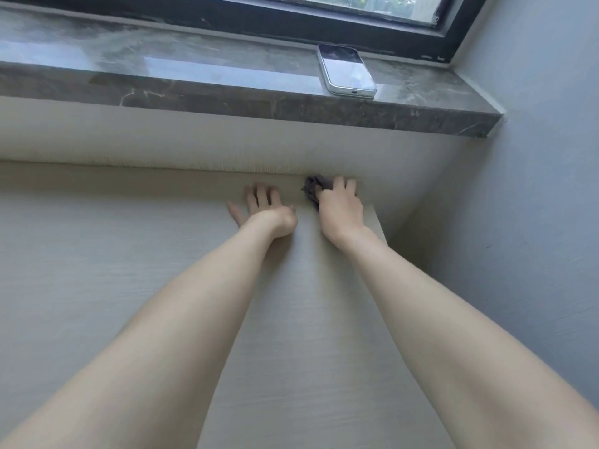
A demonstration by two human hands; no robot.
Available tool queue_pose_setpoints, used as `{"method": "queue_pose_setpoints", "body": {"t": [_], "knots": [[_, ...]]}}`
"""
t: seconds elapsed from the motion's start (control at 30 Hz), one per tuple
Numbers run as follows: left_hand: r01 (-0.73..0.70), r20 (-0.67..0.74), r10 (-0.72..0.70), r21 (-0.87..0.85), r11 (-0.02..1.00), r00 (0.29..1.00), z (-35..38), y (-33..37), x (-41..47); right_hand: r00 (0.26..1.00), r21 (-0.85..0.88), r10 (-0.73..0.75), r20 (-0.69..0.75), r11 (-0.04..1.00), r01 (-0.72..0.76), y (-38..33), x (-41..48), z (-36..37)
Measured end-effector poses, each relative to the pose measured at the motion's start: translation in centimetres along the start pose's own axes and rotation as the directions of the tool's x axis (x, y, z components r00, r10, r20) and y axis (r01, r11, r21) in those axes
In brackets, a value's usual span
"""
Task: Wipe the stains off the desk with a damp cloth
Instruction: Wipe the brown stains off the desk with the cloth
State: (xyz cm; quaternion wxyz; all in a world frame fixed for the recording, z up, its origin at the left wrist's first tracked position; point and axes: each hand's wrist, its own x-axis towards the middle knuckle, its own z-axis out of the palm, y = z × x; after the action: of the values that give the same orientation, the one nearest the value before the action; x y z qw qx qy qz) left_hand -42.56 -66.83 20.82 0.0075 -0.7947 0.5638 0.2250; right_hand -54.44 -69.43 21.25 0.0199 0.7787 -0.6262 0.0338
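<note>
The person leans far over the pale wood-grain desk [129, 254], both bare arms stretched out toward its back edge, where the top meets the cream wall under the window. The right hand [340, 205] has its fingers curled over a dark grey crumpled cloth [312, 187] and bears down on it. The cloth sits bunched against the desk at the far right corner, hard by the seam with the wall, part of it poking out to the left of the knuckles. Holding it in a wad like that looks meant to put pressure on one small spot rather than sweep a wide area.

The left hand [262, 205] lies just beside it, flat on the surface with fingers spread and straight, holding nothing. To my eye it is there as a prop, taking the body's weight during such a long reach.

I cannot make out any stain from here; the surface around the cloth looks even, so I cannot judge how much wiping remains.

Above, on the grey veined marble windowsill [194, 69], a pale slim smartphone [346, 71] lies screen up, well apart from the work, probably set there to stay dry. The black window frame [291, 24] runs behind it, and a grey wall [534, 157] closes the corner on the right.
</note>
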Motion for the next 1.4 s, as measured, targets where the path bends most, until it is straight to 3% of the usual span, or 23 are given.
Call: {"method": "queue_pose_setpoints", "body": {"t": [0.1, 0.27, 0.43, 0.57, 0.77, 0.9, 1.1, 1.2, 1.27, 1.33, 1.4], "knots": [[-0.004, 0.008, 0.004, -0.015, 1.0, 1.0, 0.0, 0.0, 0.0, 0.988, 0.005, -0.151, 0.011, 0.988, 0.151, 2.4, -0.3, -0.1], [0.002, 0.019, -0.001, -0.035, 0.999, 1.0, -0.1, 0.0, -0.1, 0.992, 0.061, 0.119, 0.041, 0.991, -0.121, 3.1, 1.2, -0.2], [0.01, 0.04, -0.008, -0.045, 0.999, 0.999, -0.3, 0.2, -0.2, 0.998, 0.025, -0.032, 0.052, 0.999, 0.031, 5.2, 0.9, -0.5], [0.009, 0.046, -0.006, -0.069, 0.998, 0.999, -0.4, 0.2, -0.3, 0.995, 0.132, 0.084, 0.053, 0.987, -0.09, 6.4, 1.7, -1.0], [-0.007, 0.034, 0.006, 0.013, 1.0, 0.999, -0.4, 0.0, 0.2, 0.995, 0.172, -0.064, 0.072, 0.984, 0.051, 7.5, -1.0, -1.0], [0.03, 0.06, -0.032, 0.046, 0.999, 0.998, -0.4, 0.2, -0.2, 0.992, 0.178, 0.079, 0.098, 0.979, -0.096, 6.8, -0.3, -2.0], [0.03, 0.074, -0.032, 0.024, 0.999, 0.997, -0.7, 0.3, -0.3, 0.983, 0.171, -0.134, 0.125, 0.979, 0.111, 7.8, -7.0, -2.3], [0.012, 0.037, -0.012, 0.008, 1.0, 0.999, -0.5, 0.1, -0.4, 0.987, 0.246, -0.05, 0.153, 0.969, 0.011, 9.9, -7.3, -2.4], [0.01, 0.036, -0.011, 0.026, 1.0, 0.999, -0.5, -0.1, -0.3, 0.992, 0.202, 0.007, 0.127, 0.979, -0.032, 9.3, -7.2, -2.1], [0.012, 0.046, -0.013, 0.031, 0.999, 0.999, -0.5, -0.2, 0.0, 0.994, 0.093, -0.027, 0.103, 0.996, 0.017, 7.3, -8.2, -1.8], [-0.005, 0.026, 0.004, 0.009, 1.0, 1.0, -0.5, -0.1, 0.1, 0.984, 0.099, -0.127, 0.128, 0.988, 0.115, 6.2, -9.8, -1.8]]}}
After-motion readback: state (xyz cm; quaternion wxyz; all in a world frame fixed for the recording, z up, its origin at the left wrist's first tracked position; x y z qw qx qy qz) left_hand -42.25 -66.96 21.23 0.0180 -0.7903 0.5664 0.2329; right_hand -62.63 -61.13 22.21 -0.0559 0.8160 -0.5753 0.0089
